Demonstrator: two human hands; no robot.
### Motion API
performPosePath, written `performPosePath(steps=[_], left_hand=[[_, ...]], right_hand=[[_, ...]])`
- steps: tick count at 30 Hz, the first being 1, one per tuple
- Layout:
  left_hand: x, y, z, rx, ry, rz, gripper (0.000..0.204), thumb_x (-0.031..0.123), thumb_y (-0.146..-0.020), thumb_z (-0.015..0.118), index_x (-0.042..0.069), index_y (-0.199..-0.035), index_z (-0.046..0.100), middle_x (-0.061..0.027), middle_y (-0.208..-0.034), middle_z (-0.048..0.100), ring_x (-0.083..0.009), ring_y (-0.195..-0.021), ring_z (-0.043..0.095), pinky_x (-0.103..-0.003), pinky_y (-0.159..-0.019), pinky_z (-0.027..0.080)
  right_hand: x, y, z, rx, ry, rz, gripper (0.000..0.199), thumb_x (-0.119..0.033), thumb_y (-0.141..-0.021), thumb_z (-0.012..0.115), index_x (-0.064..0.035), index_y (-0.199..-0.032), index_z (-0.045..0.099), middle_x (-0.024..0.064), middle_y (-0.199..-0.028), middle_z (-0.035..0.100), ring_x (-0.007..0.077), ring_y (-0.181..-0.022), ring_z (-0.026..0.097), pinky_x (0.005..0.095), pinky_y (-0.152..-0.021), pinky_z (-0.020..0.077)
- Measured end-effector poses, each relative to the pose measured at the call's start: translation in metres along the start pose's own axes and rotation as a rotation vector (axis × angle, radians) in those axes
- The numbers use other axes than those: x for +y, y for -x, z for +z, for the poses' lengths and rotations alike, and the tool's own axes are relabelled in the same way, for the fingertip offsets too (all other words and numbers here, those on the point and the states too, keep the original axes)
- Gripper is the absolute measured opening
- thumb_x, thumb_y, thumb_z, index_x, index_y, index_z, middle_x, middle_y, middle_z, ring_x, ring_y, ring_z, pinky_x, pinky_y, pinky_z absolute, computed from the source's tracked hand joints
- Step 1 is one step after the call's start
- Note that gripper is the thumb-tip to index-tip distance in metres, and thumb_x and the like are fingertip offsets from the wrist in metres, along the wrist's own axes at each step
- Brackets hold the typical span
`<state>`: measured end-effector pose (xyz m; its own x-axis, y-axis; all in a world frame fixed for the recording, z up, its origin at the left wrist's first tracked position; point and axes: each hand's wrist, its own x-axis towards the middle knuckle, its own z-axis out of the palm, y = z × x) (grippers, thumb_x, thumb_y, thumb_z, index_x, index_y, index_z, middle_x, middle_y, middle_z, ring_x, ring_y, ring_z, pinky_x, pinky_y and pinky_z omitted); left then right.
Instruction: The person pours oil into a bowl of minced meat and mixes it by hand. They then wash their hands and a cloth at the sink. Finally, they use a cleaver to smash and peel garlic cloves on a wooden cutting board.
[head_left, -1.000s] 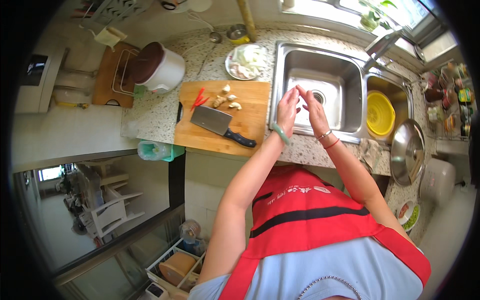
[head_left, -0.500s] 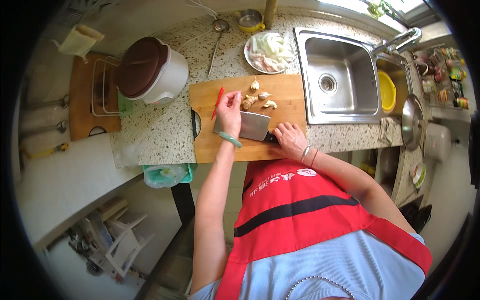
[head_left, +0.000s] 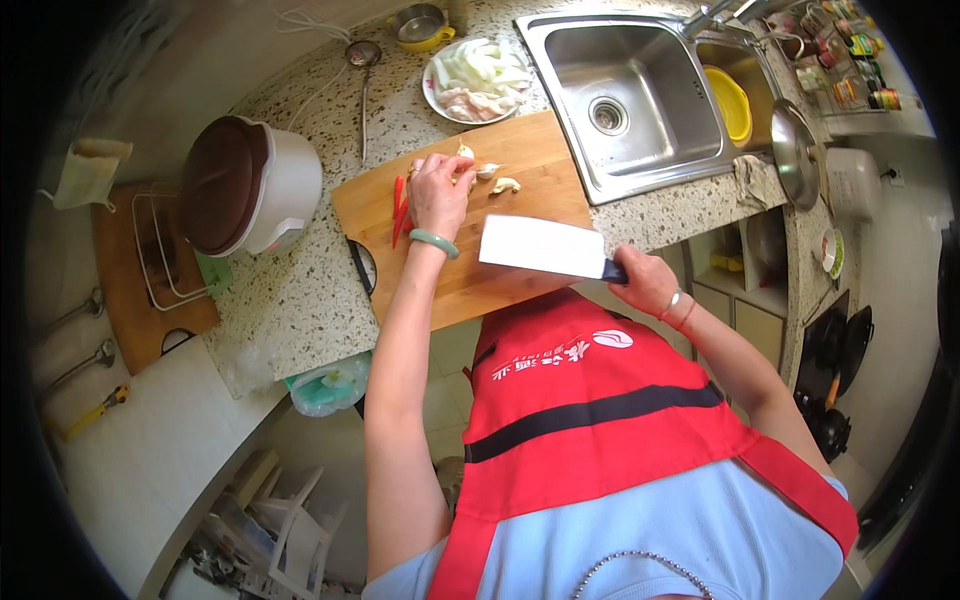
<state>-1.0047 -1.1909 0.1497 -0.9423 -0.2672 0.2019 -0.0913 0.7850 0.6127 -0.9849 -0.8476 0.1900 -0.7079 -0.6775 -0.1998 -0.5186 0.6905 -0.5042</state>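
My right hand (head_left: 648, 280) is wrapped round the black handle of a cleaver (head_left: 540, 247), its broad blade bright with glare and held above the near right part of the wooden cutting board (head_left: 520, 140). My left hand (head_left: 440, 188) is over the board with its fingers bent together. Those fingers cover the spot beside the garlic, and what they grip cannot be made out. Two garlic bulbs or cloves (head_left: 487, 171) and a small pale ginger piece (head_left: 506, 186) lie just right of the fingertips. Red chilli peppers (head_left: 398, 212) rest left of my left wrist.
Behind the board stands a plate (head_left: 478, 85) of pale sliced food, with a ladle (head_left: 364, 95) and a yellow-handled pan (head_left: 420, 28) nearby. A steel sink (head_left: 640, 90) borders the board's right. A rice cooker (head_left: 250, 185) stands left; a lined bin (head_left: 330, 385) hangs below the counter edge.
My right hand has lifted the cleaver off the board. My left hand has come over the knobbly ginger root, hiding it. The whole view has turned and shifted.
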Motion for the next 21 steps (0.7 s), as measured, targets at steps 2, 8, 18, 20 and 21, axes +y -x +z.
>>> performPosePath(steps=[2, 8, 18, 20, 21], left_hand=[[0.007, -0.001, 0.012, -0.054, -0.147, 0.062, 0.016, 0.022, -0.07, 0.076, 0.015, -0.084, 0.072, -0.0022, -0.088, 0.06, -0.0235, -0.091, 0.055, -0.038, -0.081, 0.043], [0.006, -0.006, 0.029, -0.083, -0.304, 0.137, 0.021, 0.025, -0.069, 0.077, 0.017, -0.087, 0.071, -0.0023, -0.09, 0.059, -0.023, -0.093, 0.054, -0.039, -0.081, 0.041], [0.058, 0.079, 0.031, -0.182, 0.032, 0.207, 0.027, 0.009, -0.072, 0.074, 0.011, -0.098, 0.068, -0.0042, -0.097, 0.063, -0.0253, -0.087, 0.057, -0.035, -0.077, 0.049], [0.065, 0.094, 0.046, -0.185, 0.031, 0.238, 0.029, 0.008, -0.071, 0.074, 0.011, -0.099, 0.068, -0.0032, -0.097, 0.062, -0.0252, -0.088, 0.056, -0.035, -0.077, 0.049], [0.068, 0.099, 0.052, -0.184, 0.04, 0.229, 0.03, 0.008, -0.07, 0.074, 0.012, -0.099, 0.068, -0.0029, -0.097, 0.062, -0.0252, -0.089, 0.056, -0.036, -0.078, 0.048]], right_hand=[[0.006, 0.022, -0.005, 0.164, -0.115, 0.061, 0.023, -0.013, -0.074, 0.07, -0.0051, -0.088, 0.053, 0.0144, -0.066, 0.058, 0.0319, -0.061, 0.061, 0.0385, -0.056, 0.0485], [-0.01, 0.033, -0.033, 0.295, -0.541, 0.3, 0.016, -0.014, -0.084, 0.065, -0.0015, -0.083, 0.054, 0.008, -0.059, 0.048, 0.0133, -0.052, 0.047, 0.0284, -0.05, 0.0403], [-0.004, 0.034, -0.018, 0.357, -0.601, 0.313, 0.012, -0.006, -0.085, 0.06, -0.0028, -0.08, 0.05, 0.0067, -0.061, 0.042, 0.012, -0.054, 0.036, 0.0272, -0.051, 0.0371], [-0.008, 0.034, -0.015, 0.364, -0.58, 0.281, 0.015, -0.01, -0.084, 0.063, -0.0032, -0.081, 0.05, 0.007, -0.062, 0.044, 0.0132, -0.054, 0.038, 0.0276, -0.052, 0.0383], [-0.009, 0.035, -0.015, 0.368, -0.567, 0.264, 0.017, -0.011, -0.083, 0.065, -0.0034, -0.082, 0.05, 0.0072, -0.063, 0.045, 0.0138, -0.055, 0.04, 0.0278, -0.053, 0.0388]])
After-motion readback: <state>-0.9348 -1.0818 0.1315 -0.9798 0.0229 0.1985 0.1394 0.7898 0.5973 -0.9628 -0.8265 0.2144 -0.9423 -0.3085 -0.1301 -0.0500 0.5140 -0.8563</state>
